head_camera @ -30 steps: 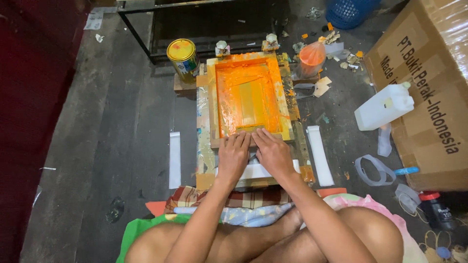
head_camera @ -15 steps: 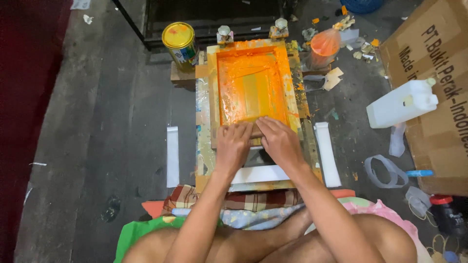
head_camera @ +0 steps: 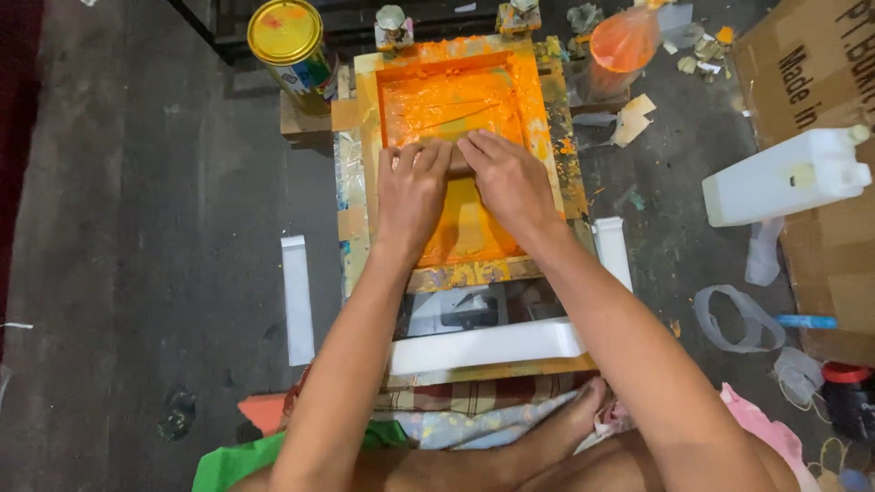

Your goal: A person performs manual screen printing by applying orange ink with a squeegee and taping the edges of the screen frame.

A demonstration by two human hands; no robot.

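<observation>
Both hands press side by side, palms down, on a squeegee inside the orange-inked wooden screen-printing frame point(head_camera: 460, 155); the squeegee is mostly hidden under the fingers, so only a sliver of its edge shows. Left hand point(head_camera: 412, 187) flat with fingers close together, right hand point(head_camera: 509, 178) the same, index fingers nearly touching, both bearing on the tool near the middle of the frame. Thick orange ink sits above the hands, thinner yellowish mesh below them. The frame lies on a low paint-stained wooden desk point(head_camera: 351, 237) on the dark concrete floor point(head_camera: 137, 228). Yellow-lidded metal paint can point(head_camera: 290, 41) just beyond the frame's upper left corner. Orange-stained plastic cup point(head_camera: 622, 46) at upper right. White plastic jerrycan point(head_camera: 788, 178) lies on its side well to the right, against a brown cardboard box point(head_camera: 811, 73). White flat strips: one on the floor at left point(head_camera: 296, 296), one below the frame point(head_camera: 488, 346). Person's bare foot point(head_camera: 570, 424) at bottom.
</observation>
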